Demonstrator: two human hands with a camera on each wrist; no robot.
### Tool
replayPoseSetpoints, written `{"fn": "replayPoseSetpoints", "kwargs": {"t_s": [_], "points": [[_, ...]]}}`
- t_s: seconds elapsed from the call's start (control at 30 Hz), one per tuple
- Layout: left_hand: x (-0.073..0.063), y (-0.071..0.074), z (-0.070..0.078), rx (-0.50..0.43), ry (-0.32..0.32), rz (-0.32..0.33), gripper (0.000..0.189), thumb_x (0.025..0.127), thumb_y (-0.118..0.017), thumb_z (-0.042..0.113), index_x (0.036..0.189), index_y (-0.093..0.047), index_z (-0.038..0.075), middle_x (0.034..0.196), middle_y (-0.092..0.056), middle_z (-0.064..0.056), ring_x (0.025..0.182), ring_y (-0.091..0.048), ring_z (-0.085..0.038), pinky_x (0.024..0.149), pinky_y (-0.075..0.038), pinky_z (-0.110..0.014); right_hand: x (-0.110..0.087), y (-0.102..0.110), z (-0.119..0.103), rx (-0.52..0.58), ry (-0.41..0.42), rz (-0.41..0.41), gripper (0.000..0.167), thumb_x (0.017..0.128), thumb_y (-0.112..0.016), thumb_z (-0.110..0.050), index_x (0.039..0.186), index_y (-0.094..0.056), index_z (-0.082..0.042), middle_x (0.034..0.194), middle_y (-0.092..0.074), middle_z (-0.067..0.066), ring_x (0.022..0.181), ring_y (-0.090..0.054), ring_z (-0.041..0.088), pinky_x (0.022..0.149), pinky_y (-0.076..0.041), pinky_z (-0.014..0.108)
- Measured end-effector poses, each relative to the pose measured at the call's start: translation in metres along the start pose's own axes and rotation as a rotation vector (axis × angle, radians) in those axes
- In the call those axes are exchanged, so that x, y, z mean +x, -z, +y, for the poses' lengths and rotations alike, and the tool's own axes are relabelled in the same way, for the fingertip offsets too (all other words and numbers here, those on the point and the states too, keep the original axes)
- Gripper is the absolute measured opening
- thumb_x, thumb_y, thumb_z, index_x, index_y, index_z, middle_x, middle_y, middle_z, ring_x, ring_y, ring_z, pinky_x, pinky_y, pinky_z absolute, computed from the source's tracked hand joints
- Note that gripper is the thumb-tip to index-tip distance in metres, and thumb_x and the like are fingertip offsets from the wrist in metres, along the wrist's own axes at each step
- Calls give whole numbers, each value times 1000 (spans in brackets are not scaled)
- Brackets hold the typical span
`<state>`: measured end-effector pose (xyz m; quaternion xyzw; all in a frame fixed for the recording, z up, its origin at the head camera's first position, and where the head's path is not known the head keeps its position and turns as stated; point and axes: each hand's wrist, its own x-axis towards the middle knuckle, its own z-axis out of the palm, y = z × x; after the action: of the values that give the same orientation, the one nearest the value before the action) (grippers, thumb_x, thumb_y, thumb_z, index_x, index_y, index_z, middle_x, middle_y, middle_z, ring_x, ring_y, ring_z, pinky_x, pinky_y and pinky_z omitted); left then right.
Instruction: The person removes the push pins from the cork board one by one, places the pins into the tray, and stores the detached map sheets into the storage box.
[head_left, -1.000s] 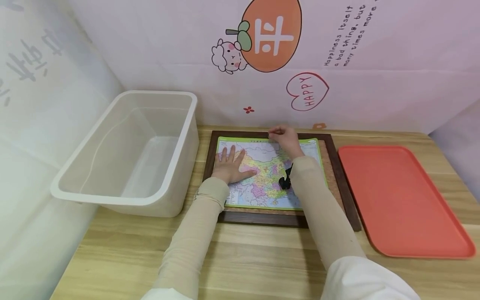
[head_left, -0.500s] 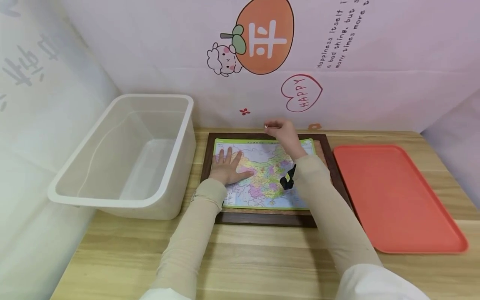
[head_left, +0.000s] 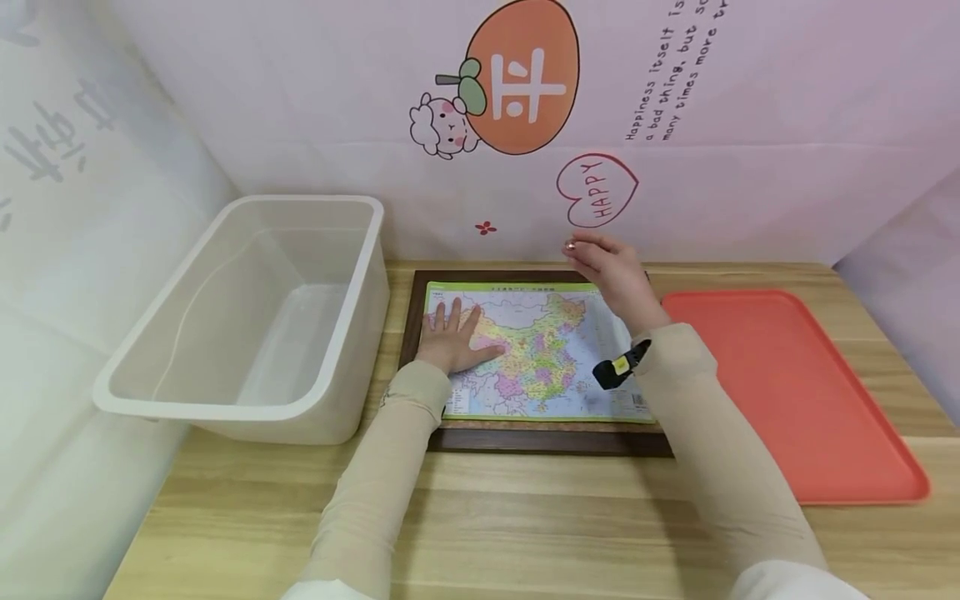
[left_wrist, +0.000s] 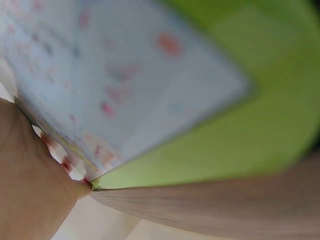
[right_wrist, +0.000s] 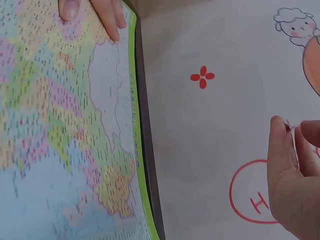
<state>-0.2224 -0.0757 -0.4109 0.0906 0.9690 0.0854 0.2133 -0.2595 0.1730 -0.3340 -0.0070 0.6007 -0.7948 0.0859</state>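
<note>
A map [head_left: 540, 350] with a green border lies on a dark-framed cork board [head_left: 547, 442]. My left hand [head_left: 452, 342] rests flat on the map's left side, fingers spread. In the left wrist view, a corner of the map's green border [left_wrist: 225, 145] fills much of the picture. My right hand [head_left: 618, 279] is raised over the board's far right part and pinches a small shiny pin [head_left: 570, 246] between thumb and fingertips. Most of the pin [right_wrist: 287, 125] is hidden by the fingers in the right wrist view.
A deep white plastic tub [head_left: 330, 400] stands left of the board. A red tray [head_left: 810, 400] lies to the right, partly behind my right forearm. A printed cloth [head_left: 337, 100] hangs behind the wooden table [head_left: 480, 517].
My right hand has risen from the board's top edge and moved right, with the pin showing at its fingertips. The left hand stays pressed on the map. The head view has shifted slightly.
</note>
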Motion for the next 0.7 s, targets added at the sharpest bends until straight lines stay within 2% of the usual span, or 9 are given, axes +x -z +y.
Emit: {"fn": "replayPoseSetpoints", "kwargs": {"t_s": [0.1,0.17,0.43,0.7], "points": [[0,-1,-1,3,3,-3,90,87,-30,77,154,4,28,161,16,-9,148,15,-35,120,6,-54,-6,13,-3,71,-14,10,15,99,-50,-11,104,-63,-12,99,-67,-3,96,-65,7,87,-53,16],[0,-2,-1,3,5,-2,90,87,-30,77,154,4,28,161,16,-9,148,15,-35,120,5,-54,-9,21,-6,128,-41,35,15,99,-49,-14,100,-64,-13,97,-68,-3,96,-65,8,88,-53,17],[0,-1,-2,-4,9,-5,90,87,-30,77,154,5,28,161,17,-9,148,16,-34,120,5,-54,-20,68,-17,416,-132,135,13,96,-56,-15,97,-65,-7,91,-69,4,89,-68,12,87,-54,20],[2,-2,-1,5,4,-6,90,87,-29,77,154,5,28,161,16,-9,149,15,-35,120,5,-55,-31,121,-20,735,-224,196,16,97,-54,-12,103,-65,-2,98,-65,10,95,-65,21,104,-43,19]]}}
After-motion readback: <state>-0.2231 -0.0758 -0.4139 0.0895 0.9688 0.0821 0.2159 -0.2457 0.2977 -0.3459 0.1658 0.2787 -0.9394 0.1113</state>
